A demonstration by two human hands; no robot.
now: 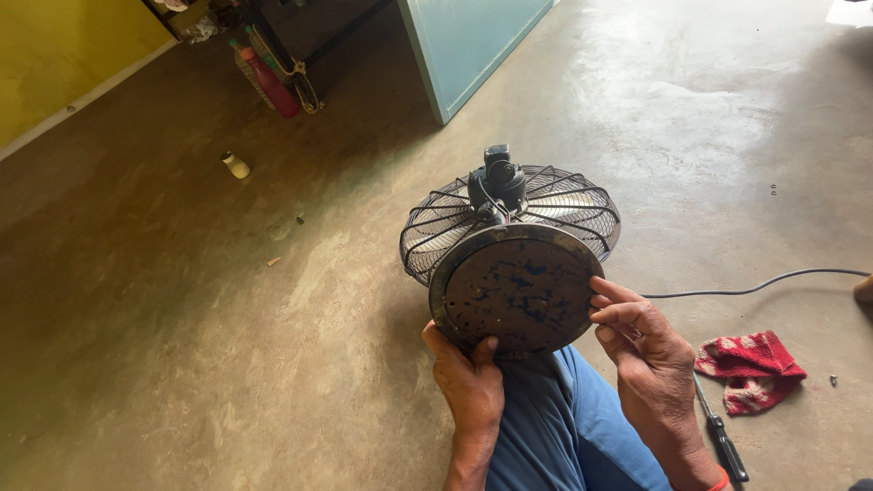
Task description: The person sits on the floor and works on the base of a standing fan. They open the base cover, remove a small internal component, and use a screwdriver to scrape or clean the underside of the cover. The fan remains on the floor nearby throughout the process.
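Both hands are bare — the left hand point(468, 386) and the right hand point(650, 364) wear no gloves, and no sleeves show on the forearms. A thin orange-red band point(720, 480) circles the right wrist at the lower edge of the view. Between the forearms a leg shows, clad in blue trousers point(564, 427) — plain cloth, softly creased.

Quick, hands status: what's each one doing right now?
Left hand: shut on the fan base, gripping its lower rim.
Right hand: fingers on the base's right edge; grip cannot be told.
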